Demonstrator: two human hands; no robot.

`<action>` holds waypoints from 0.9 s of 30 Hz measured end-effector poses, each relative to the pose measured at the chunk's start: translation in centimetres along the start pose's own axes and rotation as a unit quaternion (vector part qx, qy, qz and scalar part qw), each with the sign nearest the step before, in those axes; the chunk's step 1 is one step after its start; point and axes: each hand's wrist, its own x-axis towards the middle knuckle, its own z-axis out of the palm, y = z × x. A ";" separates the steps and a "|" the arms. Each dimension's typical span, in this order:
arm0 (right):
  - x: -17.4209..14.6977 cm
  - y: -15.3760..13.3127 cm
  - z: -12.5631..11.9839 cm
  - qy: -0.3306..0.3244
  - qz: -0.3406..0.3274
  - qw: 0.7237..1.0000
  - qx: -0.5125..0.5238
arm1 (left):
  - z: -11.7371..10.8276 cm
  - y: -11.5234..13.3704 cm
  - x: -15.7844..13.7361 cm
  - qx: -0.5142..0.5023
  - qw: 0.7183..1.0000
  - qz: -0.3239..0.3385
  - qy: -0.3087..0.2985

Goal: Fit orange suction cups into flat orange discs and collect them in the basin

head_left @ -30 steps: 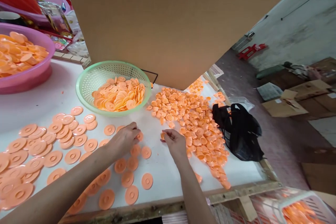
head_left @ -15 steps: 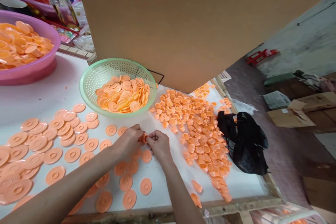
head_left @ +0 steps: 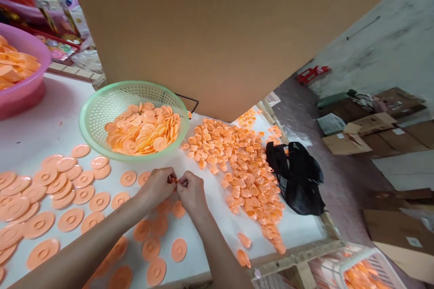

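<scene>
In front of the green colander, my left hand (head_left: 158,186) and my right hand (head_left: 191,193) meet, fingertips almost touching. Both are closed in a pinch on a small orange toy cup (head_left: 174,181), mostly hidden by the fingers. Flat orange toy saucers (head_left: 70,220) with a raised ring lie spread to the left and beneath my wrists. To the right is a heap of little orange toy cups (head_left: 249,185), with a few loose ones near the table's front edge. More saucers fill the green colander (head_left: 134,156) just beyond my left hand.
A tall cardboard box (head_left: 203,40) stands at the back of the white table (head_left: 64,131). At the far left is a pink basin (head_left: 37,49) of orange parts. A black bag (head_left: 300,180) lies at the right edge; a white crate (head_left: 373,264) sits below.
The view has swung right, so the table items appear farther left. Both hands stay together; the toy cup, clearer before, is now mostly covered by my fingers.
</scene>
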 end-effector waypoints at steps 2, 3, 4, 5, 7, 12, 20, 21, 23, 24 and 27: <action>-0.2 0.0 0.2 -0.002 0.003 1.000 -0.002 | 0.1 0.0 -0.1 -0.031 0.999 -0.030 -0.029; -0.3 0.1 0.4 -0.001 0.003 1.000 -0.005 | 0.0 -0.1 -0.2 -0.047 0.997 -0.044 -0.040; -0.5 0.1 0.6 0.003 0.002 1.000 -0.008 | -0.1 -0.2 -0.2 -0.059 0.996 -0.052 -0.047; -0.6 0.0 0.8 0.011 0.002 1.000 -0.011 | -0.2 -0.4 -0.2 -0.066 0.995 -0.050 -0.049; -0.8 -0.1 1.1 0.024 0.004 1.000 -0.015 | -0.5 -0.7 0.1 -0.063 0.996 -0.036 -0.051; -0.7 -0.2 1.3 0.020 0.031 0.999 -0.015 | -0.5 -0.8 0.7 0.007 0.998 -0.040 -0.050; -2.6 0.0 0.7 -0.027 -0.068 0.991 0.115 | -0.1 -0.9 -2.0 0.012 0.997 0.040 0.063; -2.8 0.0 0.0 -0.041 -0.071 0.988 0.130 | -0.3 -0.9 -2.4 -0.022 0.997 0.046 0.061; -2.6 0.3 -2.0 -0.018 -0.066 0.988 0.138 | -0.6 -0.7 -3.3 -0.101 0.992 0.049 0.061; -2.1 0.7 -3.3 0.028 -0.062 0.990 0.121 | -0.8 -0.6 -3.8 -0.133 0.988 0.052 0.063; 0.2 2.6 -7.2 0.208 -0.055 0.977 -0.017 | -1.1 -0.7 -4.7 -0.151 0.982 0.086 0.080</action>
